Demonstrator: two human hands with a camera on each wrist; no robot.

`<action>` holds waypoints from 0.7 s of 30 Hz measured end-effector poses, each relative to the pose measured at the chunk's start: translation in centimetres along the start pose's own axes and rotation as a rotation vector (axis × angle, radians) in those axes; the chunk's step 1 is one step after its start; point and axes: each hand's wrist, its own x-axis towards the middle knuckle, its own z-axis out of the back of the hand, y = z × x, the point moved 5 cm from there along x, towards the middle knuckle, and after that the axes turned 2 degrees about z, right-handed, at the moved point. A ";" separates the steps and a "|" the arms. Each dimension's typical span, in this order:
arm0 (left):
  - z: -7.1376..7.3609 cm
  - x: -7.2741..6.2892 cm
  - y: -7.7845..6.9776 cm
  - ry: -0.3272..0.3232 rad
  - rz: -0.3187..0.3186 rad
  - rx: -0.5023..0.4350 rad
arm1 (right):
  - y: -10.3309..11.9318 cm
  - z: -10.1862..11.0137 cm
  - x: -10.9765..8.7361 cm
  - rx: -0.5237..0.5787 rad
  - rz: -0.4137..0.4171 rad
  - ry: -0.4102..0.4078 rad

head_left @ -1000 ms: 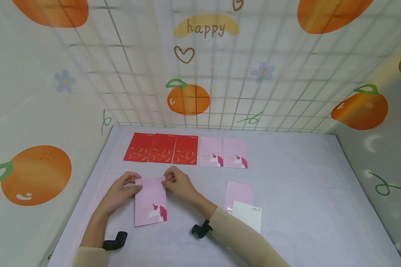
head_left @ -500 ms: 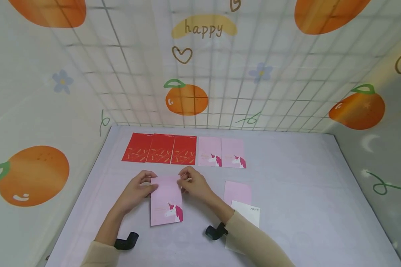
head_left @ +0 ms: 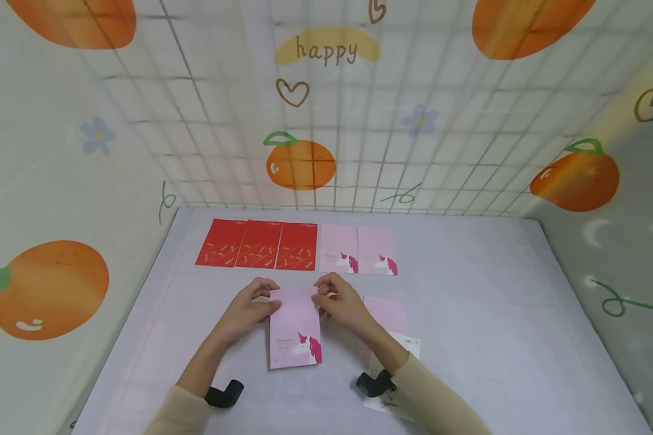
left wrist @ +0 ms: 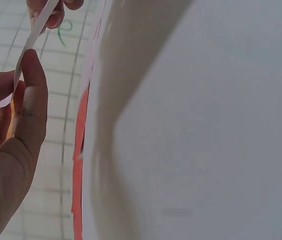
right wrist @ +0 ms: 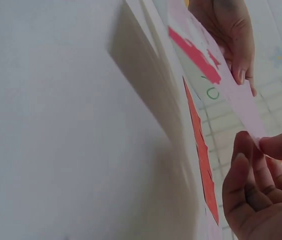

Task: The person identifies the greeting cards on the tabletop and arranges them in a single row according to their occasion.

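Observation:
A pink card (head_left: 292, 320) with a white unicorn in its lower right corner is held upright above the table, between both hands. My left hand (head_left: 246, 313) pinches its upper left edge between thumb and fingers. At the opposite upper corner, my right hand (head_left: 341, 305) pinches the card the same way. The left wrist view has the card (left wrist: 30, 40) nearly edge-on, in the thumb and fingertips. From the right wrist, the card's printed face (right wrist: 236, 95) is visible at a slant, with a shadow falling below it.
Several cards lie in a row at the back: overlapping red cards (head_left: 256, 244), then pink unicorn cards (head_left: 377, 244). Partly under my right forearm are a pink sheet (head_left: 386, 311) and a white card (head_left: 410, 345) with dark script. A patterned curtain (head_left: 435, 163) encloses the table (head_left: 495, 320).
Both hands have carried the pink card to the right, keeping their pinch on it. The row of cards stays put; the view has shifted slightly.

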 end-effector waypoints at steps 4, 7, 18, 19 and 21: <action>-1.1 0.4 -0.4 0.028 -0.017 -0.020 | -0.1 1.1 -0.9 0.008 0.004 -0.015; -2.1 0.8 -0.7 0.059 -0.031 -0.044 | -0.4 2.1 -1.5 0.016 0.003 -0.034; -5.9 1.9 -1.6 0.132 -0.057 -0.066 | -1.2 5.4 -3.7 0.040 -0.029 -0.080; -6.1 1.9 -1.7 0.137 -0.062 -0.064 | -1.3 5.6 -3.9 0.043 -0.025 -0.082; -6.6 2.0 -1.8 0.147 -0.067 -0.072 | -1.3 6.0 -4.2 0.051 -0.018 -0.085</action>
